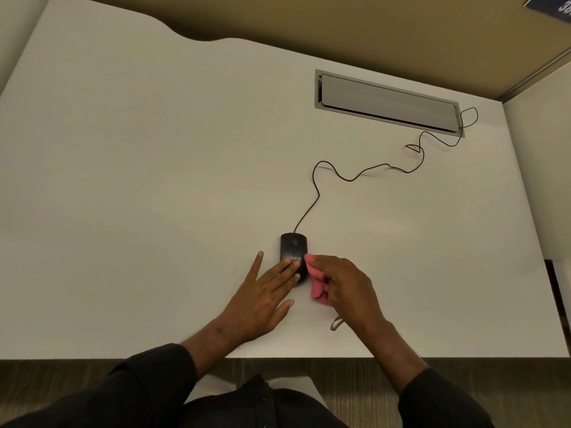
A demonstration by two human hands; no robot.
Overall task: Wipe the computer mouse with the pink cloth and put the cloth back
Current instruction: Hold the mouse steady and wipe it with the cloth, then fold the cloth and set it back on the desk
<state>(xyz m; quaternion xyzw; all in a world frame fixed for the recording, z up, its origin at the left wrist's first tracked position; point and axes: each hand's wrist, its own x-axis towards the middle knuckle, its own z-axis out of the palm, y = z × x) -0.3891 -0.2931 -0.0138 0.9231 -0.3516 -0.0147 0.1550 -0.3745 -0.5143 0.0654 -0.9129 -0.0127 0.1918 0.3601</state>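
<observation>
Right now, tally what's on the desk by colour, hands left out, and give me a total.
Black: 2, the mouse and its cable
Pink: 1, the cloth
Grey: 2, the cable hatch and a small loop by the right wrist, too small to identify
Total: 5

Dim warm even light; soft faint shadows; no glare; wide-angle bending at edges.

Left hand (265, 291) steadies black mouse (293, 247); right hand (343, 282) presses pink cloth (318, 284) against its side.
</observation>
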